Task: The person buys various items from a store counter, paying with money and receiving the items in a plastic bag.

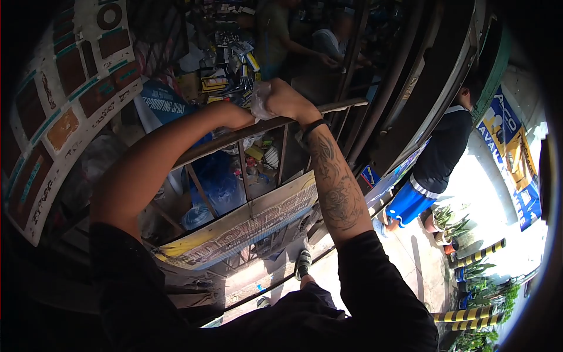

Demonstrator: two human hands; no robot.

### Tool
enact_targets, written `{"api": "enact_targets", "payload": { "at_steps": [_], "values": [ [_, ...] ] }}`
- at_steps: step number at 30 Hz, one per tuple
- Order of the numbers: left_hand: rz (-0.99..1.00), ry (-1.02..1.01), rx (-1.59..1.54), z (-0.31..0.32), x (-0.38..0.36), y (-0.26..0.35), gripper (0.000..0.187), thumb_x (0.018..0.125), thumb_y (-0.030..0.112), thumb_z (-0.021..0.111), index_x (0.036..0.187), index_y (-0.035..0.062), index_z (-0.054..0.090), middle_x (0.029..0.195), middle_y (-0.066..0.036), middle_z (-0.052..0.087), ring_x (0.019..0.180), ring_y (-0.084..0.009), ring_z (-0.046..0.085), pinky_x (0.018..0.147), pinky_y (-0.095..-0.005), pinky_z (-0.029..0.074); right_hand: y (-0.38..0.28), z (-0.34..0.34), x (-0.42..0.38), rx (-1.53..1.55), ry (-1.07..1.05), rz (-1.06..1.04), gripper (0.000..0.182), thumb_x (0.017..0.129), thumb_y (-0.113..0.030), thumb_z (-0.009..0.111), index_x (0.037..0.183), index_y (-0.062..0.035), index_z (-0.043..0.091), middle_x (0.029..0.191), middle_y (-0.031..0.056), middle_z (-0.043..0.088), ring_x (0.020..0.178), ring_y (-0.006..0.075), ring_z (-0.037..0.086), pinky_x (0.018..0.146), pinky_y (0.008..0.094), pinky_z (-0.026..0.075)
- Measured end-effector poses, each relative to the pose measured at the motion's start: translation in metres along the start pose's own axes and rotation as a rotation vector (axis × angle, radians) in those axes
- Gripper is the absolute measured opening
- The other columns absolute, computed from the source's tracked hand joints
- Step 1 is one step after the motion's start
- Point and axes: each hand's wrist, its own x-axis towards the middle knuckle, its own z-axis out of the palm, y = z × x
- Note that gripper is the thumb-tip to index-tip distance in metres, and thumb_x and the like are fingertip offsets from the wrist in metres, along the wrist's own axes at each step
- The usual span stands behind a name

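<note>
My right hand is closed above the top rail of a metal gate, its fingers wrapped round a crumpled clear plastic bag. My left hand is just beside it at the rail, close to the bag's lower end. The fingers of that hand are hidden, so its grip cannot be made out. Both forearms reach over the gate. A printed banner hangs across the bars below.
Behind the gate lie many small packaged goods, with two people in the shade there. A person in a black shirt stands at the right. Potted plants and yellow-black striped posts line the walkway. A cut-out panel is at the left.
</note>
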Motion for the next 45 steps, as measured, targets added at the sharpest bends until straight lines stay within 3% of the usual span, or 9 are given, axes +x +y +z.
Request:
{"api": "enact_targets", "payload": {
  "at_steps": [13, 17, 18, 20, 23, 26, 37, 42, 45],
  "values": [
    [-0.117, 0.049, -0.186, -0.001, -0.002, 0.001, 0.029, 0.082, 0.022, 0.050, 0.096, -0.0002, 0.063, 0.096, -0.019, 0.063, 0.082, -0.0313, 0.061, 0.073, -0.0416, 0.046, 0.006, 0.001, 0.004, -0.005, 0.000, 0.012, 0.036, 0.061, -0.003, 0.052, 0.095, 0.0052, 0.061, 0.086, 0.0255, 0.062, 0.087, 0.0372, 0.061, 0.076, 0.0360, 0.047],
    [-0.245, -0.089, -0.115, 0.013, 0.014, -0.011, 0.033, 0.081, 0.022, 0.050, 0.100, -0.0013, 0.063, 0.099, -0.018, 0.063, 0.084, -0.0321, 0.060, 0.073, -0.0427, 0.045, 0.002, 0.017, -0.016, -0.212, 0.563, -0.388, 0.048, 0.065, 0.009, 0.056, 0.111, -0.0070, 0.055, 0.113, 0.0141, 0.048, 0.096, 0.0293, 0.056, 0.078, 0.0310, 0.047],
    [-0.273, -0.130, -0.005, 0.003, 0.009, -0.013, 0.034, 0.081, 0.022, 0.050, 0.101, -0.0018, 0.063, 0.100, -0.018, 0.063, 0.085, -0.0324, 0.060, 0.073, -0.0431, 0.045, -0.018, 0.017, -0.042, 0.027, 0.591, -0.478, 0.049, 0.065, 0.012, 0.056, 0.111, -0.0049, 0.054, 0.114, 0.0101, 0.047, 0.092, 0.0244, 0.056, 0.078, 0.0299, 0.047],
    [-0.284, -0.101, 0.082, 0.002, -0.001, -0.013, 0.034, 0.081, 0.022, 0.051, 0.101, -0.0023, 0.063, 0.104, -0.018, 0.062, 0.089, -0.0340, 0.059, 0.076, -0.0441, 0.045, -0.046, 0.020, -0.108, 0.591, 0.174, -0.461, 0.041, 0.070, 0.011, 0.060, 0.108, -0.0018, 0.056, 0.109, 0.0103, 0.050, 0.087, 0.0160, 0.056, 0.072, 0.0265, 0.046],
    [-0.228, -0.242, 0.185, 0.010, 0.017, -0.015, 0.035, 0.082, 0.024, 0.052, 0.104, -0.0006, 0.062, 0.107, -0.019, 0.062, 0.092, -0.0349, 0.059, 0.078, -0.0440, 0.045, -0.075, 0.036, -0.187, 0.938, -0.835, -0.985, 0.020, 0.083, -0.007, 0.059, 0.102, 0.0011, 0.058, 0.087, 0.0139, 0.058, 0.077, 0.0304, 0.057, 0.070, 0.0379, 0.044],
    [-0.218, -0.223, 0.035, 0.016, 0.021, -0.014, 0.035, 0.084, 0.027, 0.052, 0.107, 0.0029, 0.061, 0.107, -0.019, 0.061, 0.094, -0.0358, 0.058, 0.080, -0.0436, 0.045, -0.096, 0.070, -0.232, 1.149, -1.144, -1.195, 0.014, 0.088, -0.008, 0.053, 0.095, 0.0028, 0.056, 0.084, 0.0163, 0.058, 0.074, 0.0327, 0.056, 0.066, 0.0379, 0.044],
    [-0.136, -0.126, 0.027, 0.004, 0.006, -0.007, 0.031, 0.077, 0.025, 0.061, 0.100, 0.0048, 0.063, 0.098, -0.018, 0.063, 0.087, -0.0349, 0.059, 0.078, -0.0417, 0.045, -0.116, 0.074, -0.260, 1.383, -0.828, -1.037, 0.016, 0.089, -0.007, 0.045, 0.092, 0.0052, 0.055, 0.080, 0.0164, 0.056, 0.069, 0.0313, 0.057, 0.060, 0.0393, 0.045],
    [-0.131, -0.067, 0.018, 0.004, 0.001, -0.008, 0.033, 0.075, 0.032, 0.061, 0.099, 0.0091, 0.066, 0.092, -0.017, 0.064, 0.082, -0.0328, 0.062, 0.074, -0.0423, 0.047, -0.109, 0.051, -0.272, 1.903, -0.255, -0.645, 0.016, 0.086, -0.009, 0.055, 0.083, 0.0053, 0.049, 0.065, 0.0177, 0.053, 0.056, 0.0301, 0.054, 0.051, 0.0377, 0.042],
    [-0.313, 0.081, -0.456, 0.024, 0.008, -0.028, 0.041, 0.073, 0.044, 0.060, 0.097, 0.0116, 0.066, 0.080, -0.012, 0.065, 0.074, -0.0263, 0.063, 0.070, -0.0387, 0.048, -0.105, 0.044, -0.271, 1.899, -0.011, -0.628, 0.016, 0.083, -0.003, 0.060, 0.088, 0.0065, 0.048, 0.068, 0.0174, 0.056, 0.060, 0.0256, 0.057, 0.054, 0.0321, 0.045]
  ]
}}
